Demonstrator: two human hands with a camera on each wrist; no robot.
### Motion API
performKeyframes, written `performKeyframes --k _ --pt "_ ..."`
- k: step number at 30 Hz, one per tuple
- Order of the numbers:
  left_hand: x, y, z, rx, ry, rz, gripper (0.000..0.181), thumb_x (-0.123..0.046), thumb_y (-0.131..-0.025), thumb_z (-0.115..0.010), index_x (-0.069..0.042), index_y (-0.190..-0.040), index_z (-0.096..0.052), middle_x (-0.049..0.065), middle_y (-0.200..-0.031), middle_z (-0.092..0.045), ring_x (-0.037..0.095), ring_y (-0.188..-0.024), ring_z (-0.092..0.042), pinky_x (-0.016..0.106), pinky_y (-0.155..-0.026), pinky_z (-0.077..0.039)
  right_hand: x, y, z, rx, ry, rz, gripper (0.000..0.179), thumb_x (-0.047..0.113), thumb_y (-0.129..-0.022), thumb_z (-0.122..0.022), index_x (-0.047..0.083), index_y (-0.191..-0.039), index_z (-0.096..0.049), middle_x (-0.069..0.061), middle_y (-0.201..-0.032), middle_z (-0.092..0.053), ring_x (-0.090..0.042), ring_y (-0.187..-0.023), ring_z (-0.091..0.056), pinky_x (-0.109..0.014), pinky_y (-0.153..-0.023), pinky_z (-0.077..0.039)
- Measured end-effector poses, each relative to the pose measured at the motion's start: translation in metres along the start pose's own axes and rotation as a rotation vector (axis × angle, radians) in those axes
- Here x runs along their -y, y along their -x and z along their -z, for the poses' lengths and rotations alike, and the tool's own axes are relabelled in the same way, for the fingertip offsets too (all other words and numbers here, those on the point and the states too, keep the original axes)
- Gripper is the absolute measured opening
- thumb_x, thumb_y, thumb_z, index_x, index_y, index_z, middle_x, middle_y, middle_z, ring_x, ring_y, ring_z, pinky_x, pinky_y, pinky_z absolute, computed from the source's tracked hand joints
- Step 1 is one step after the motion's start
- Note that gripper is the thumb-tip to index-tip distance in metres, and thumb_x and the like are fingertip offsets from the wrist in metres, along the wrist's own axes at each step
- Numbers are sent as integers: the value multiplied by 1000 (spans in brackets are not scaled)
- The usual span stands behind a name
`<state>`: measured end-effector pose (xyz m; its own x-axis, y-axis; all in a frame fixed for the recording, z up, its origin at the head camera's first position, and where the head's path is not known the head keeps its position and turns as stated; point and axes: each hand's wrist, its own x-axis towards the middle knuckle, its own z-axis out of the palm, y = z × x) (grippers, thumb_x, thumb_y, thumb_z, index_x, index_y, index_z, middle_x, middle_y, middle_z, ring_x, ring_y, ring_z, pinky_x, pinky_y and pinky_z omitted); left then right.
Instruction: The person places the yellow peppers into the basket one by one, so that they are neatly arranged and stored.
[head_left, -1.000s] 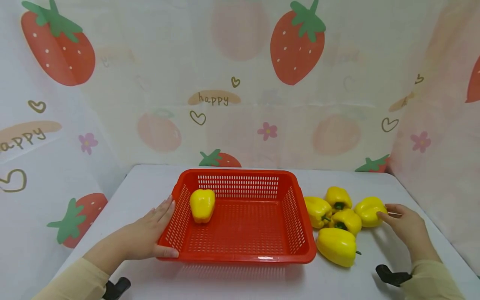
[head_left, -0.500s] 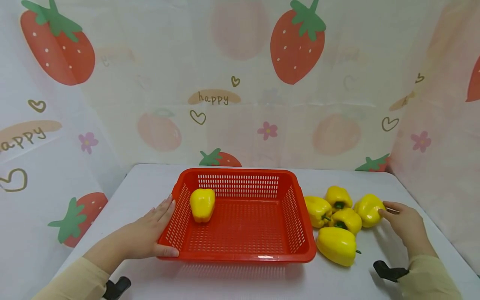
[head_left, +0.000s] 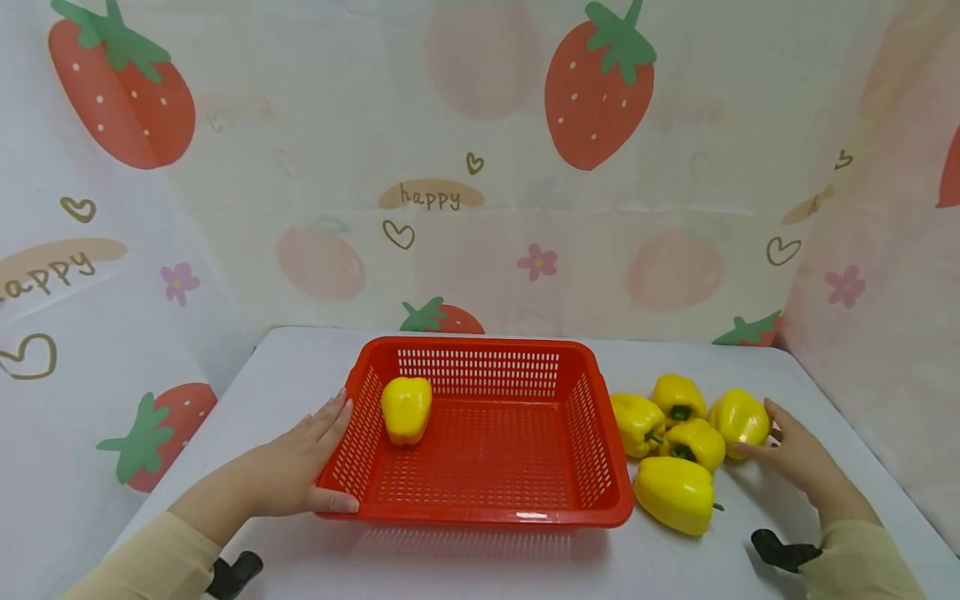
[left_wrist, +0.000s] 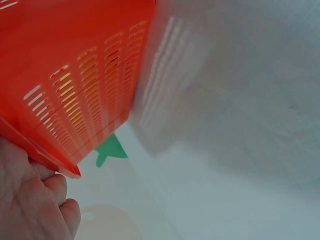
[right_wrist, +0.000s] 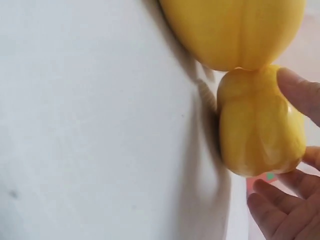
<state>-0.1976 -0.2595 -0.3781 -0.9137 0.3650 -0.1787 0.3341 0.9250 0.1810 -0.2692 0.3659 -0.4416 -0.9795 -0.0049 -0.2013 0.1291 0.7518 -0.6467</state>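
Note:
In the head view my left hand rests along the left side of a red plastic basket, fingers straight and thumb at the front corner. The left wrist view shows that hand against the rim of the slotted basket. One yellow bell pepper sits inside, at the left. On the table at the right, my right hand holds the outermost yellow bell pepper between thumb and fingers. In the right wrist view the thumb overlaps this pepper, with fingers at its far edge.
Several more yellow bell peppers cluster right of the basket, including a large front one and a back one. The white table meets a strawberry-printed cloth backdrop behind and at both sides.
The outermost pepper has turned in place at my right hand, its end now facing more toward me. My right thumb has moved to its near side and the hand opened wider. The left hand stays put.

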Motion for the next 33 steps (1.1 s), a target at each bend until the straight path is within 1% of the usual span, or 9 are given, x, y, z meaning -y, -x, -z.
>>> performKeyframes --k 3,5,15,21,25,28,33 --pt "1 -1 0 -1 1 2 122 -77 -61 -56 -5 -147 -7 13 -153 -1 33 -138 -14 53 -106 -21 -3 -3 -4 -16 -2 28 123 59 -72 -66 -2 -141 14 -36 -143 2 -58 -124 -14 -68 -96 -19" --pt "1 -1 -1 -3 0 2 122 -78 -61 -55 -5 -147 -7 13 -153 -1 34 -137 -14 53 -106 -22 -4 -3 -6 -23 -12 31 124 60 -71 -67 -1 -142 15 -36 -143 2 -57 -124 -12 -68 -96 -18" --pt "0 0 0 -2 7 4 123 -79 -60 -54 -6 -147 -6 13 -153 -1 34 -138 -14 52 -107 -22 -9 -8 -11 -65 -37 -6 121 61 -72 -65 3 -143 13 -36 -144 4 -57 -125 -13 -69 -96 -18" --pt "0 1 0 -1 7 7 123 -79 -61 -54 -6 -147 -6 12 -153 -1 33 -138 -13 52 -107 -21 -8 -10 -9 -52 -40 -25 121 61 -72 -65 3 -143 13 -35 -144 4 -57 -124 -13 -69 -95 -18" --pt "0 0 -1 0 6 6 122 -77 -62 -55 -6 -147 -7 12 -153 -1 33 -138 -14 52 -107 -21 -9 -8 -6 -27 -21 -15 117 58 -74 -65 3 -143 12 -36 -143 1 -56 -123 -17 -68 -94 -22" --pt "1 0 -2 0 7 9 121 -77 -62 -56 -6 -147 -7 12 -153 -1 33 -137 -15 52 -107 -21 -9 -7 -5 -21 -15 -1 117 57 -74 -66 2 -144 10 -37 -143 -2 -56 -122 -19 -68 -93 -26" --pt "1 0 -2 3 3 12 122 -78 -61 -56 -6 -147 -6 12 -153 0 33 -137 -15 52 -107 -21 -8 -5 -5 -42 -18 7 118 57 -72 -68 -2 -144 5 -36 -143 -5 -54 -120 -24 -67 -92 -28"
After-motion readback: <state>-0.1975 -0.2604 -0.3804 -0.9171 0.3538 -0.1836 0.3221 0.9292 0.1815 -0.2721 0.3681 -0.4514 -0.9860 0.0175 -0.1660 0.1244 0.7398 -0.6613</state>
